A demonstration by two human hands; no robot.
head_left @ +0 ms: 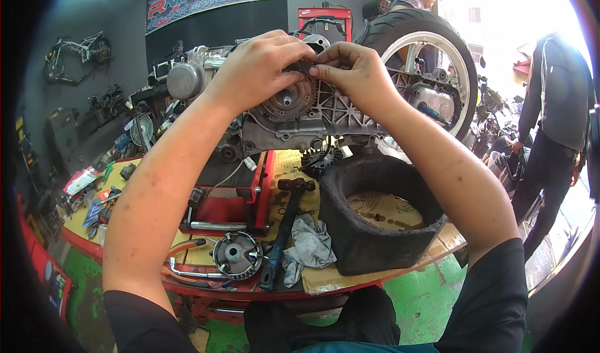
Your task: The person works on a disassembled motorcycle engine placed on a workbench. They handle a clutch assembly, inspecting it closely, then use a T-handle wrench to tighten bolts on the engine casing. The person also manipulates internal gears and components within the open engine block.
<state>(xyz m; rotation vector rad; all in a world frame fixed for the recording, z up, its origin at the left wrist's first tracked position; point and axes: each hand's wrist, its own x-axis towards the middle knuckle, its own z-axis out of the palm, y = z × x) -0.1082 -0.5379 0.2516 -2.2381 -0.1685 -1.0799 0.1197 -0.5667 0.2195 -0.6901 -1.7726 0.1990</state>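
A grey scooter engine case [331, 112] with its rear wheel [419, 40] stands on a red workbench [250, 290]. Both my hands meet at the top of the case, over the round clutch opening [289, 100]. My left hand [256, 65] and my right hand [350, 72] pinch a small dark part [305, 67] between their fingertips. What kind of part it is cannot be made out.
On the bench lie a worn black tyre [375, 215], a black hammer [284, 228], a grey rag [309, 243], a round pulley part [236, 254], a red stand [228, 209] and loose tools at the left. A person in dark clothes [556, 115] stands at the right.
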